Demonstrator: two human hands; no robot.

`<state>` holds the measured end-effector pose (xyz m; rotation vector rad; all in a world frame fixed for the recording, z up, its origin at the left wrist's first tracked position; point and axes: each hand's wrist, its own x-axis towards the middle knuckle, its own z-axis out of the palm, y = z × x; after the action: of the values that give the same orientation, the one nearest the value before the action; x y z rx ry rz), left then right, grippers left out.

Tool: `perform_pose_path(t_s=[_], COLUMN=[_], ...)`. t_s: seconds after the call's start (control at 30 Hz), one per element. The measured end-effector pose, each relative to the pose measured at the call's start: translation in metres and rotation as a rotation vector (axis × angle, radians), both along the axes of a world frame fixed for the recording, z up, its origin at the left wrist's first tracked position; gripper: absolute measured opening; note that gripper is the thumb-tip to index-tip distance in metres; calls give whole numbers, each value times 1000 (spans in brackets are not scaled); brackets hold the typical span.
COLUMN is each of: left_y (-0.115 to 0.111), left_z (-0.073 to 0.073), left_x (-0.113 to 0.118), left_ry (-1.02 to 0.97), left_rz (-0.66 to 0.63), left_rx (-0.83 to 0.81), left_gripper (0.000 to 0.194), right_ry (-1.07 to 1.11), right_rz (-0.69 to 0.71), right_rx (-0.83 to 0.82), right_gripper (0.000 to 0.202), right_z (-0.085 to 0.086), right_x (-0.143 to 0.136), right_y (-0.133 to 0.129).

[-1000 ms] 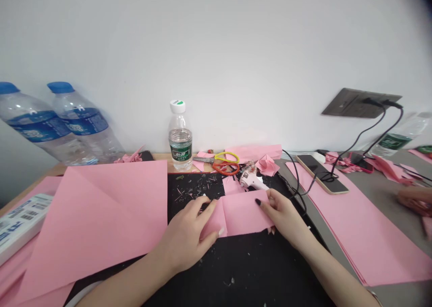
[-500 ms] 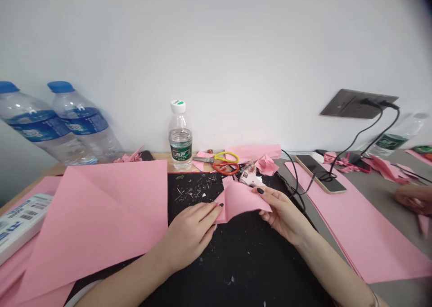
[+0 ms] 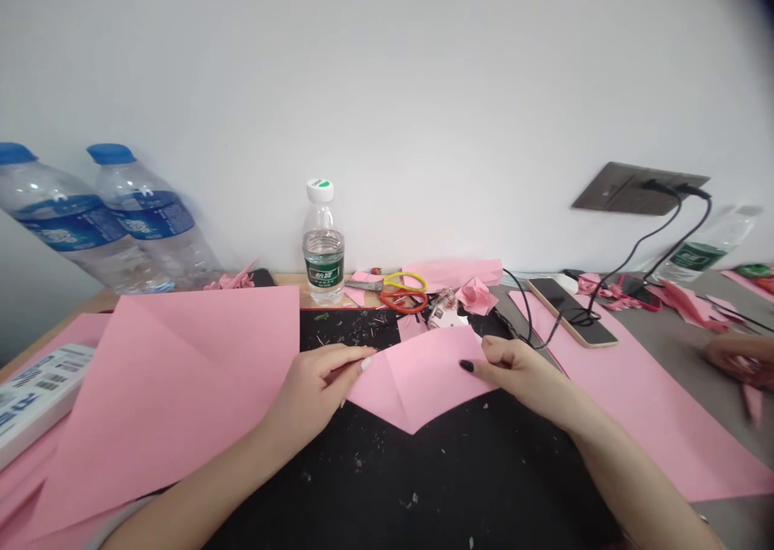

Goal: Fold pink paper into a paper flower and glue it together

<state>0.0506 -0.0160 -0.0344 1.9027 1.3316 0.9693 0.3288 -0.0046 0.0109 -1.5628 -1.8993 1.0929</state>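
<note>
Between my two hands is a small sheet of pink paper (image 3: 417,381), with crease lines across it and a corner pointing towards me. My left hand (image 3: 326,377) pinches its left edge between thumb and fingers. On the other side, my right hand (image 3: 513,372) grips the right edge, its dark-nailed thumb on top and its fingers curled. The paper is held just over a black mat (image 3: 417,485) strewn with tiny scraps. Right behind it lie a folded pink paper flower (image 3: 476,296) and a pair of scissors (image 3: 405,292) with yellow and orange handles.
A large pink sheet (image 3: 199,389) and a white box (image 3: 42,397) lie at left. Two big bottles (image 3: 151,219) and a small water bottle (image 3: 324,260) stand by the wall. At right are a phone (image 3: 572,312), cables, long pink sheets (image 3: 653,405) and another person's hand (image 3: 741,352).
The pink paper has been opened out flatter and its near corner now points towards me. My left hand has moved left, and my right hand has shifted its grip on the right edge.
</note>
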Motion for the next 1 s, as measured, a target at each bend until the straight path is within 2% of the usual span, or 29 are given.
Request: perform_pose_path(t_s=[0.1, 0.17, 0.2, 0.3, 0.43, 0.53, 0.63, 0.77, 1.0], left_y=[4, 5, 5, 3, -4, -12, -20, -27, -33], left_z=[-5, -12, -14, -18, -15, -14, -15, -16, -31], left_x=[-3, -3, -3, 1, 8, 15, 21, 28, 34], left_ry=[125, 248, 312, 490, 700, 804, 819, 885, 1044], left_rz=[-143, -228, -251, -268, -244, -262, -279, -262, -262], left_rx=[-30, 3, 39, 199, 373, 314, 238, 246, 262], left_gripper=[24, 26, 27, 27, 26, 27, 28, 33, 55], right_ry=[-35, -24, -45, -222, -340, -394, -440, -500, -575], right_rz=[116, 103, 63, -30, -54, -47, -44, -18, -14], right_rx=[-201, -335, -314, -109, 42, 88, 118, 149, 156], right_gripper=[35, 27, 25, 24, 27, 29, 31, 30, 31], right_z=[-7, -17, -22, -35, -42, -42, -44, -48, -52], right_x=[-2, -7, -10, -21, -30, -33, -33, -30, -25], right_y=[2, 4, 5, 7, 6, 3, -1, -7, -8])
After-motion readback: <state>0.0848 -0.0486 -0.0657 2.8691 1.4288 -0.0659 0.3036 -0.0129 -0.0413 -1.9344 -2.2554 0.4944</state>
